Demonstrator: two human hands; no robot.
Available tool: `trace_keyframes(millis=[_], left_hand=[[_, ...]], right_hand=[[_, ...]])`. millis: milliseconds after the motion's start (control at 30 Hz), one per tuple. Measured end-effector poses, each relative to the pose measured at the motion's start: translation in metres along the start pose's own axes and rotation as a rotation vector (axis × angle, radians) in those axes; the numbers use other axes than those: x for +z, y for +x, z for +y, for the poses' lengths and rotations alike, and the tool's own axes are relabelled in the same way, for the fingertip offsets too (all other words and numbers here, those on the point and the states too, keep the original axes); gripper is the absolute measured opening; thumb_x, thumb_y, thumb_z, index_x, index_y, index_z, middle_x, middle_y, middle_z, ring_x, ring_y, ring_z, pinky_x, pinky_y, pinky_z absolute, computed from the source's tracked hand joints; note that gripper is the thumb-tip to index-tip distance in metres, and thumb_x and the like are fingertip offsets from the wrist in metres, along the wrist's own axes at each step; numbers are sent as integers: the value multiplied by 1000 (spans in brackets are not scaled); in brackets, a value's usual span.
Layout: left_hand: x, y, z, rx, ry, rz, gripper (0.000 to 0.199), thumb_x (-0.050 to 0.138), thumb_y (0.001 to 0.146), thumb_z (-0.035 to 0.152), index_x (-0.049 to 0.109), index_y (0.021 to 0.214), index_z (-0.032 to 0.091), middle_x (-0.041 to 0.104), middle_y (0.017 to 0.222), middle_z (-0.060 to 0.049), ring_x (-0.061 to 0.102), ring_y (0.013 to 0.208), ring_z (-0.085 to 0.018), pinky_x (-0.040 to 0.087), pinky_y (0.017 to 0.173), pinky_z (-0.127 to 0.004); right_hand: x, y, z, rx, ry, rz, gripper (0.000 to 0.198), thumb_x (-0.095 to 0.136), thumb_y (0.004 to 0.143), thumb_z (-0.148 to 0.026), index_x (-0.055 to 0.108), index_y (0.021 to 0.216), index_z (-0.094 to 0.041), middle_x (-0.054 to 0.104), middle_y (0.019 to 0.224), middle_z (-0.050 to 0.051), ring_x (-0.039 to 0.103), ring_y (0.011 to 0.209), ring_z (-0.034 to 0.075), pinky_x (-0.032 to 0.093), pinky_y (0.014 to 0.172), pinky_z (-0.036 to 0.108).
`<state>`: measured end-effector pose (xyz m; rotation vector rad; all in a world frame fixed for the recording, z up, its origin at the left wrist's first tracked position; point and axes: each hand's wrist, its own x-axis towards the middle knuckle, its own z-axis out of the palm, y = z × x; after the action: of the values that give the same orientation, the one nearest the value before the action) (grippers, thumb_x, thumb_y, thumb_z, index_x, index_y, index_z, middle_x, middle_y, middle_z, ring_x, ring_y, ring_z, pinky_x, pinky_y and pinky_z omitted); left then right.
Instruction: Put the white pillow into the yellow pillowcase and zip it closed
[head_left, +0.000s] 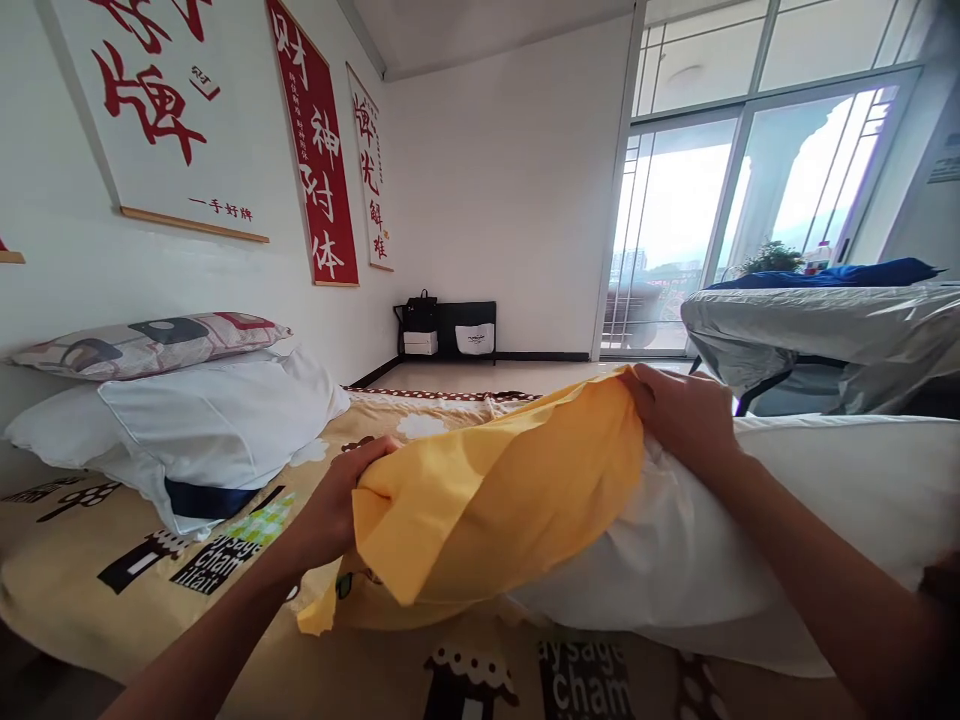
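A yellow pillowcase [510, 490] covers the left end of a white pillow [817, 500], which lies on the bed and sticks out of it to the right. My left hand [337, 505] grips the pillowcase near its left end, the thumb on top and the other fingers mostly hidden behind the cloth. At the upper right, by the opening, my right hand [684, 412] is closed on the pillowcase edge, against the pillow. The cloth hangs loose and folded between both hands, and one yellow corner droops onto the bed at the lower left.
The bed [67, 570] has a tan printed sheet. White pillows [210, 420] are stacked at the left beneath a patterned pillow [157, 343]. A table [825, 310] under plastic stands at the right, before a sliding glass door [675, 200]. A low black rack [450, 325] holds bags by the far wall.
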<state>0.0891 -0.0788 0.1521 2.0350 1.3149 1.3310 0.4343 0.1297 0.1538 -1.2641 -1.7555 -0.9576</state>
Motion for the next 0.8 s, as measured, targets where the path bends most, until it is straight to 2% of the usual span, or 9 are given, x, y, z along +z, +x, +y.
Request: trace_keyframes(millis=[100,233,300,433,467,533,633,700,800], left_hand=[[1,1,-6,-43,31,120,24,65,61,28,43,61,17,43,59,4,37,59,-9,32,52,-20],[1,1,-18,-98,90,297,21,65,60,26,46,60,17,43,58,4,37,58,-10,30,50,-20],[-2,-1,-22,-125,-25,277,16,64,64,27,52,66,17,47,62,3,41,60,-11,33,50,-20],[-11,-3,-19,-219,-261,106,18,59,72,27,58,89,19,56,74,1,49,66,-14,40,55,-22],[-14,-3,-16,-227,-238,77,21,58,73,27,58,93,20,57,77,0,51,68,-15,41,57,-23],[-20,0,-11,-196,-71,62,19,58,73,28,58,90,19,58,78,0,52,72,-16,42,60,-23],[-25,5,-13,-113,225,161,12,55,69,29,53,74,18,55,71,2,49,69,-15,40,60,-23],[-27,8,-22,-103,294,248,12,52,67,29,52,72,18,55,69,2,49,68,-15,39,59,-23],[-24,11,-36,-122,276,376,15,50,65,29,54,73,17,56,70,1,51,70,-16,40,61,-24]], right_hand=[[-2,-7,7,-129,41,143,36,40,89,-22,54,55,-19,59,52,3,47,50,13,29,59,29],[3,-23,14,-207,160,104,37,41,90,-27,56,58,-21,65,60,3,57,59,15,33,63,29],[7,-25,15,-150,253,1,40,38,93,-36,59,61,-22,67,65,4,59,62,17,34,62,29],[11,-19,17,-49,544,-431,48,36,92,-57,67,76,-25,70,74,1,60,69,19,39,64,30],[11,-17,18,-26,584,-509,51,36,90,-62,66,73,-24,67,70,1,59,67,19,39,64,30],[9,-16,19,-4,625,-553,56,36,87,-68,61,64,-23,61,62,1,56,64,19,40,64,31],[0,-17,22,-72,753,-513,55,41,82,-72,63,68,-23,65,77,5,58,81,23,44,74,35],[-10,-17,24,-115,845,-612,52,48,80,-71,67,85,-23,67,94,8,59,92,26,46,79,36],[-24,-14,25,-151,785,-797,48,45,85,-65,67,88,-22,69,86,6,62,78,23,46,67,32]])
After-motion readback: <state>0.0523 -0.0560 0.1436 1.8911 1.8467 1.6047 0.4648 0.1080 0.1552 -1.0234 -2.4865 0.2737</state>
